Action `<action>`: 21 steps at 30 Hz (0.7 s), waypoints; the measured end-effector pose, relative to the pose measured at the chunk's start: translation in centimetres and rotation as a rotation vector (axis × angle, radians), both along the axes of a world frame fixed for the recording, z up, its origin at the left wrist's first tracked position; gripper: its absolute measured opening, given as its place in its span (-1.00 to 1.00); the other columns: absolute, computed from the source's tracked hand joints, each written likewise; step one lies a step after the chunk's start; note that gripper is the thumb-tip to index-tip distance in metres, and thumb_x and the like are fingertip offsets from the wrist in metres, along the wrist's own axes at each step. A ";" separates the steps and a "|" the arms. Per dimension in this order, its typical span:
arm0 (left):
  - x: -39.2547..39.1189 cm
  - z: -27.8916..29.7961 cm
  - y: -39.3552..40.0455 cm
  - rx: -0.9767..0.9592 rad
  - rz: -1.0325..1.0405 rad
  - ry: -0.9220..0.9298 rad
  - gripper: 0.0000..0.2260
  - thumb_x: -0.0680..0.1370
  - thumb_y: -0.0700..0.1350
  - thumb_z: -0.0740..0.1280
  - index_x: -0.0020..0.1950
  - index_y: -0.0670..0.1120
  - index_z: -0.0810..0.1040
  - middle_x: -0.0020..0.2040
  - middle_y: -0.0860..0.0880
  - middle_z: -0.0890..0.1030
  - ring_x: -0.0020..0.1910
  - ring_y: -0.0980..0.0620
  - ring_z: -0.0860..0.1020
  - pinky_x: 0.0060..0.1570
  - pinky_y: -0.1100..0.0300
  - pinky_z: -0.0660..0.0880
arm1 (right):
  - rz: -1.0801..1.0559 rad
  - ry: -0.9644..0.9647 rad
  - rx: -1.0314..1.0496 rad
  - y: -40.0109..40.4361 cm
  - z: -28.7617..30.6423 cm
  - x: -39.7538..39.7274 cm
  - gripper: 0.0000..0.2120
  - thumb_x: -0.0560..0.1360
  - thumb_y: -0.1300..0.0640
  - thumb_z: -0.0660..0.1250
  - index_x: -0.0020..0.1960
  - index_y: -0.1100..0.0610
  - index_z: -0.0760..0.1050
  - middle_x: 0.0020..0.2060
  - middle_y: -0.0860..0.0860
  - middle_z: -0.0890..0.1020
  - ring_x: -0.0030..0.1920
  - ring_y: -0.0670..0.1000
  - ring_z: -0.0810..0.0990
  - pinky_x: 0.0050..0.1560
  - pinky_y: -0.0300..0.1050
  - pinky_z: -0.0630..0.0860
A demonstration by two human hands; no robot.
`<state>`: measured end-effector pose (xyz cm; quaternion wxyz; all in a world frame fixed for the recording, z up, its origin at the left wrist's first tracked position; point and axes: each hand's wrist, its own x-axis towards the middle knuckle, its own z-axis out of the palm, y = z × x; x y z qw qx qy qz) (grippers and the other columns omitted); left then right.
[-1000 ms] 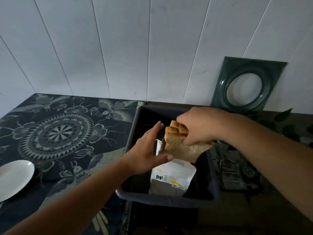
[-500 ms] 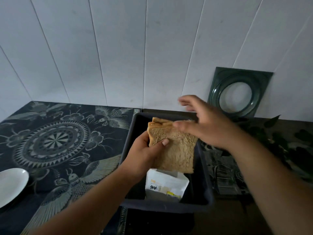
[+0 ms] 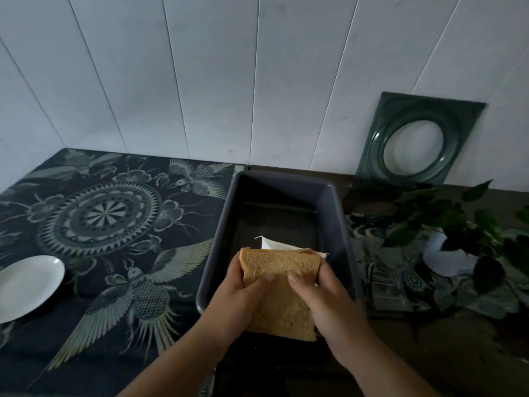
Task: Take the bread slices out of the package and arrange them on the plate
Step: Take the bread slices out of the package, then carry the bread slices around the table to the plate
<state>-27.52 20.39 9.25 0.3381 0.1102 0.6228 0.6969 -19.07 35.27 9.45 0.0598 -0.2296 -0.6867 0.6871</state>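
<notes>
A stack of brown bread slices point(image 3: 282, 299) is held over the near end of a dark grey tub point(image 3: 335, 213). My left hand point(image 3: 243, 299) grips the stack's left side and my right hand point(image 3: 323, 299) grips its right side. Behind the bread, a corner of the white bread package point(image 3: 272, 243) shows inside the tub; the rest of it is hidden. A white plate point(image 3: 25, 285) lies bare at the far left on the patterned cloth.
A dark cloth with a mandala and bird pattern point(image 3: 100, 219) covers the table left of the tub. A green square frame with a round hole point(image 3: 415, 144) leans on the white wall. A leafy plant in a white pot point(image 3: 446, 253) stands at the right.
The bread came out of the package and down toward me. My left hand took hold of it, and now both hands grip the stack.
</notes>
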 end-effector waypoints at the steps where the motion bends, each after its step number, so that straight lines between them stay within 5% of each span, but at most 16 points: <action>1: 0.2 0.0 0.0 -0.020 0.005 0.019 -0.61 0.51 -0.01 0.42 0.31 0.11 0.43 0.08 -0.01 0.68 0.03 -0.01 0.66 0.09 -0.06 0.60 | 0.000 -0.019 -0.016 -0.2 -0.2 0.2 -0.75 0.49 -0.09 0.40 0.10 -0.38 0.50 0.00 -0.23 0.69 -0.01 -0.20 0.67 -0.06 -0.20 0.59; 7: 0.4 -0.4 -0.5 -0.025 -0.032 -0.122 -0.56 0.42 0.07 0.48 0.27 0.09 0.49 0.10 -0.02 0.69 0.06 -0.05 0.66 0.09 -0.10 0.59 | 0.043 -0.107 -0.042 -0.4 -0.5 0.5 -0.63 0.38 -0.23 0.38 0.15 -0.48 0.41 0.06 -0.26 0.66 0.11 -0.15 0.63 0.22 0.01 0.54; 11: 0.6 -0.7 -0.9 -0.040 -0.039 -0.190 -0.51 0.37 0.10 0.49 0.27 0.09 0.49 0.09 -0.01 0.70 0.06 -0.06 0.66 0.05 -0.06 0.60 | 0.088 -0.140 -0.012 -0.2 -0.8 0.7 -0.28 0.50 -0.26 0.33 0.49 -0.44 -0.04 0.19 -0.36 0.46 0.20 -0.23 0.48 0.11 -0.21 0.43; 13: 0.8 -0.9 -1.2 -0.077 0.007 -0.219 -0.43 0.34 0.13 0.48 0.31 0.08 0.43 0.17 -0.08 0.65 0.09 -0.12 0.64 0.09 -0.14 0.58 | 0.114 -0.163 0.023 -0.1 -0.9 0.8 -0.21 0.46 -0.34 0.28 0.53 -0.37 -0.11 0.33 -0.27 0.40 0.29 -0.15 0.44 0.24 -0.13 0.41; 18: 2.2 -1.0 -2.5 -0.042 0.084 -0.360 -0.48 0.40 0.09 0.49 0.29 0.03 0.43 0.20 -0.16 0.61 0.07 -0.18 0.65 0.01 -0.15 0.61 | 0.132 -0.184 0.067 0.2 -1.2 0.9 -0.30 0.38 -0.45 0.11 0.50 -0.36 0.14 0.51 -0.12 0.30 0.47 -0.04 0.30 0.42 -0.01 0.26; 21: 4.0 -0.5 -3.3 0.076 0.147 -0.388 -0.56 0.42 -0.02 0.42 0.28 0.00 0.48 0.13 -0.15 0.67 0.08 -0.21 0.65 0.00 -0.14 0.60 | 0.151 -0.167 -0.086 0.5 -1.1 0.8 -0.57 0.31 -0.45 0.29 0.18 -0.52 0.43 0.38 -0.13 0.46 0.36 -0.03 0.46 0.40 0.16 0.40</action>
